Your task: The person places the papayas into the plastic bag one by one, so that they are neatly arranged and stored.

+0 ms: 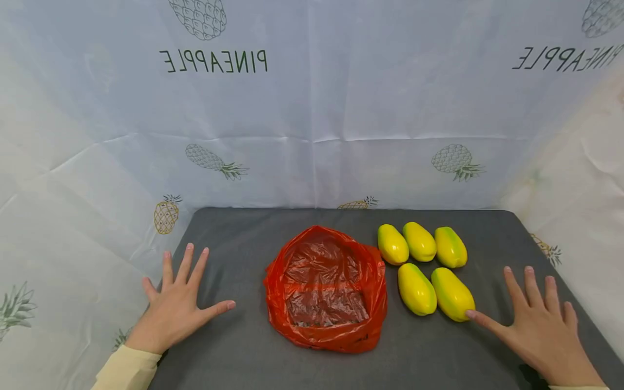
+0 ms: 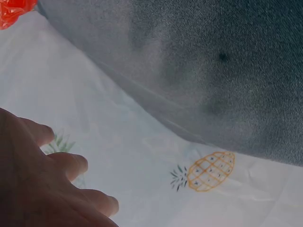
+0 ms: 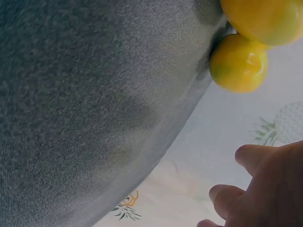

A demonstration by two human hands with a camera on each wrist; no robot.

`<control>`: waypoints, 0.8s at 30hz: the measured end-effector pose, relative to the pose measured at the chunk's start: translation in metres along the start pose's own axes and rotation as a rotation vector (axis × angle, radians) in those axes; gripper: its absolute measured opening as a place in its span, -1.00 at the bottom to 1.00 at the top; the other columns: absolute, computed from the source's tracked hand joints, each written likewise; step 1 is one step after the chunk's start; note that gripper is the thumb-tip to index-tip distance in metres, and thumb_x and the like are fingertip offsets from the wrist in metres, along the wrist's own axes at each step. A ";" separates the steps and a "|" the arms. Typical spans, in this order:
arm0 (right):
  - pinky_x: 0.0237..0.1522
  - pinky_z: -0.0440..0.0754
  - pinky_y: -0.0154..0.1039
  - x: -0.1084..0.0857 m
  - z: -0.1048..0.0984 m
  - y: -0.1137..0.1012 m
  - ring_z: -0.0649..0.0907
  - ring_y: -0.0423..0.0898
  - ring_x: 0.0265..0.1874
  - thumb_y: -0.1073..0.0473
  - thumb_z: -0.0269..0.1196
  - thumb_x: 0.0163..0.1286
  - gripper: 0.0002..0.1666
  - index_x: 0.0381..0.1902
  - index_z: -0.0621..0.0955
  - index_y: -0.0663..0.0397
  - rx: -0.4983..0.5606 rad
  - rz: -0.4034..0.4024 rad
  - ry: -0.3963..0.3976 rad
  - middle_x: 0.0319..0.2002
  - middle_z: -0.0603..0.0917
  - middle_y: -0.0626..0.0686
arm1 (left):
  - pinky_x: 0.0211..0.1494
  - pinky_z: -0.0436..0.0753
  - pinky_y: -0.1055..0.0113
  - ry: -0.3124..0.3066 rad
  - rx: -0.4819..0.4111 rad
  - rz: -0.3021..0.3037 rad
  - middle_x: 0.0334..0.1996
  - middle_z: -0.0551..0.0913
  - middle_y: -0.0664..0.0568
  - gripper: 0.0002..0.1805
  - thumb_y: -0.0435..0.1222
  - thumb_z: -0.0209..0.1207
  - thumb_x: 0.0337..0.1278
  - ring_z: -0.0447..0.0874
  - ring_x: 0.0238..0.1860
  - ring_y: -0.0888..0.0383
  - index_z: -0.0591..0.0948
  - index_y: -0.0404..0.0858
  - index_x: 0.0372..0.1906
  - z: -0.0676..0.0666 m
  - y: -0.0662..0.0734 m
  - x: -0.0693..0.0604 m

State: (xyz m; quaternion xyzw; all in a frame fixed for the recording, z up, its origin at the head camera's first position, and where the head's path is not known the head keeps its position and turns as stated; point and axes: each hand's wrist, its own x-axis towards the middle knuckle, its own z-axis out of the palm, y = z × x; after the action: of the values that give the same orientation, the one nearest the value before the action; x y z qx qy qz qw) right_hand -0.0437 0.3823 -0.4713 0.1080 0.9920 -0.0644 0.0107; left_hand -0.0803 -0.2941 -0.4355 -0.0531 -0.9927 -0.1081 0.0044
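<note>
A red plastic bag (image 1: 375,325) lies on the grey table (image 1: 234,357), its mouth spread wide and facing up. Right of it are several glossy yellow papaya-like fruits with green streaks: three in the back row, including the middle one (image 1: 419,242), and two in front, the left one (image 1: 417,290) and the right one (image 1: 453,294). My left hand (image 1: 177,309) is left of the bag, fingers spread, holding nothing. On the other side, my right hand (image 1: 541,330) also has its fingers spread and empty. Its thumb tip overlaps the front right fruit; I cannot tell whether they touch.
A white cloth (image 1: 312,108) printed with pineapples hangs behind the table and along both sides. The table's far edge (image 1: 273,208) meets this cloth. In the right wrist view, two fruits (image 3: 239,64) show beyond the grey surface.
</note>
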 end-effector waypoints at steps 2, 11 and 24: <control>0.35 -0.21 0.78 0.001 0.001 0.001 -0.42 0.67 0.58 -0.77 0.19 0.23 0.65 0.75 -0.36 0.05 0.006 -0.005 -0.009 0.65 -0.41 0.54 | 0.13 -0.23 -0.96 -0.007 -0.001 -0.003 0.78 -0.53 0.01 0.42 0.54 0.26 0.09 -0.62 0.68 -0.60 -0.31 0.11 0.79 0.001 0.000 0.000; 0.28 0.00 0.77 0.005 -0.003 -0.003 -0.17 0.77 0.55 -0.71 0.14 0.35 0.56 0.75 -0.30 0.18 0.041 -0.040 -0.077 0.63 -0.37 0.60 | 0.28 -0.18 -0.89 -0.036 -0.110 0.000 0.78 -0.52 0.05 0.39 0.52 0.26 0.13 -0.61 0.72 -0.50 -0.31 0.15 0.79 0.004 0.009 0.003; 0.14 0.31 0.72 0.006 -0.021 -0.030 0.22 0.75 0.42 -0.61 0.02 0.53 0.32 0.77 -0.09 0.22 0.189 -0.121 -0.198 0.63 -0.03 0.65 | 0.61 0.13 -0.52 -0.101 -0.432 -0.006 0.79 -0.12 -0.24 0.10 0.41 0.01 0.48 -0.07 0.75 -0.40 -0.11 -0.05 0.80 0.035 0.050 0.023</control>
State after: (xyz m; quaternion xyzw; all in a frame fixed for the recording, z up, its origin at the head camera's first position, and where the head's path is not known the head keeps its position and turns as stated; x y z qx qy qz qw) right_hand -0.0566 0.3572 -0.4469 0.0418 0.9803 -0.1684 0.0944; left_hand -0.0978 -0.2354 -0.4587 -0.0551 -0.9457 -0.3153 -0.0570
